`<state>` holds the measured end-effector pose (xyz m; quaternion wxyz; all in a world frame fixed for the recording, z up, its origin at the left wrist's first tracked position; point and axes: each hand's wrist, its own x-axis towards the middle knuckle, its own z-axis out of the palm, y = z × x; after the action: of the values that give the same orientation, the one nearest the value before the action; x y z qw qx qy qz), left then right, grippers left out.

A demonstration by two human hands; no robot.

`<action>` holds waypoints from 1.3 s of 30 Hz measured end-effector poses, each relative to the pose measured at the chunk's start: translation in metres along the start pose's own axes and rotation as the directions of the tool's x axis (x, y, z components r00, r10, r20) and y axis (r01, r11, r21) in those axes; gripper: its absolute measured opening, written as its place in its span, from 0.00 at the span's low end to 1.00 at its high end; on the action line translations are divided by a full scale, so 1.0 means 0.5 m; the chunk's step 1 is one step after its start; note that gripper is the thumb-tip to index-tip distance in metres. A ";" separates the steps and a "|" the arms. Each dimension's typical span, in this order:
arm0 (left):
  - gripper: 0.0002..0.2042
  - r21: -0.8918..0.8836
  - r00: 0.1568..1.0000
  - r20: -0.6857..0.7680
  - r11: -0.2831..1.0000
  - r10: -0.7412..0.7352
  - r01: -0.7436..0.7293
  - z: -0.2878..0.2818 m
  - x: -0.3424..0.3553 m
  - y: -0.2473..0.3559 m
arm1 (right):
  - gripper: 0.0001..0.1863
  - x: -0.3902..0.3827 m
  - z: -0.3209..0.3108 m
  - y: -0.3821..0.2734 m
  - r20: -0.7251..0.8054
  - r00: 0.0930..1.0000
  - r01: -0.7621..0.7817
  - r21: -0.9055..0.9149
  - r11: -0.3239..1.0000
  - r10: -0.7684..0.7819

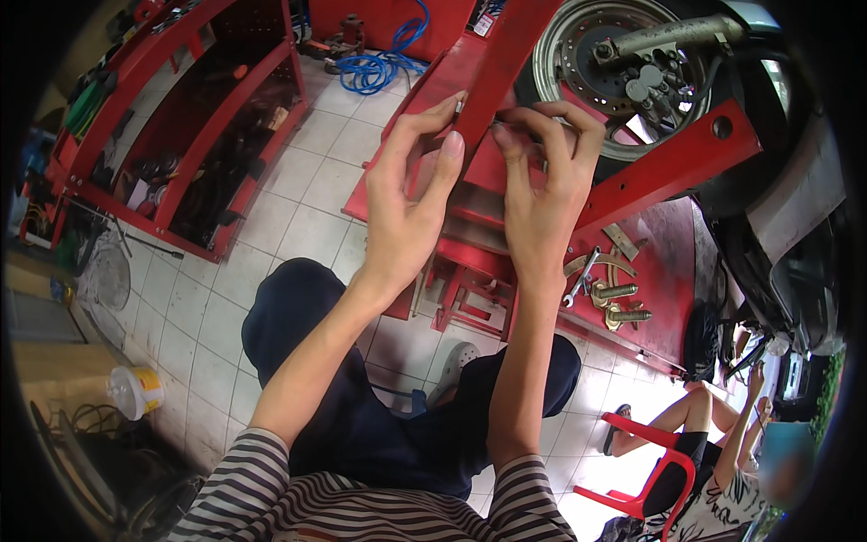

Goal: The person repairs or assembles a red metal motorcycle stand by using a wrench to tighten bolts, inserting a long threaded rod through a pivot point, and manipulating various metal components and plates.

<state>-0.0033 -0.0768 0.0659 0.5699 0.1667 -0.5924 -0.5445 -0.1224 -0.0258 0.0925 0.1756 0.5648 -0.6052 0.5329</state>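
My left hand (pixel 406 194) and my right hand (pixel 545 185) are raised on either side of an upright red metal bar (pixel 499 68). At the bar's left edge, my left fingers curl in toward a small, shiny bit of metal too small to name. The left thumb lies lower, its tip by the bar. On the bar's right side, my right thumb and fingers bend together; whatever sits between their tips is hidden. Below the hands is a red metal base (pixel 474 239). A second red bar (pixel 668 167) with a hole slants off to the right.
A spoked-hub wheel (pixel 564 81) stands behind the bars. Wrenches (pixel 582 275) and large bolts (pixel 623 315) lie on the red platform at right. A red tool rack (pixel 185 172) is at left, a blue hose (pixel 366 72) behind it. Another person sits on a red chair (pixel 664 488).
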 end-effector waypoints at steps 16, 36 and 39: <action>0.15 0.050 1.000 0.017 0.999 -0.012 0.011 -0.002 0.000 0.002 | 0.12 -0.001 0.002 0.001 0.027 0.998 0.056 -0.071 0.996 -0.054; 0.13 0.043 1.000 0.018 0.999 -0.024 0.023 0.002 0.000 0.013 | 0.11 -0.005 0.003 0.002 0.040 0.999 0.018 -0.024 1.000 -0.017; 0.13 0.041 1.000 0.019 0.999 -0.020 0.019 0.001 0.001 0.010 | 0.11 -0.005 0.005 0.005 0.035 0.999 0.003 -0.003 1.000 -0.003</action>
<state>-0.0015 -0.0751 0.0702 0.5554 0.1789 -0.6071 -0.5394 -0.1227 -0.0269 0.0885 0.1667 0.5748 -0.6079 0.5217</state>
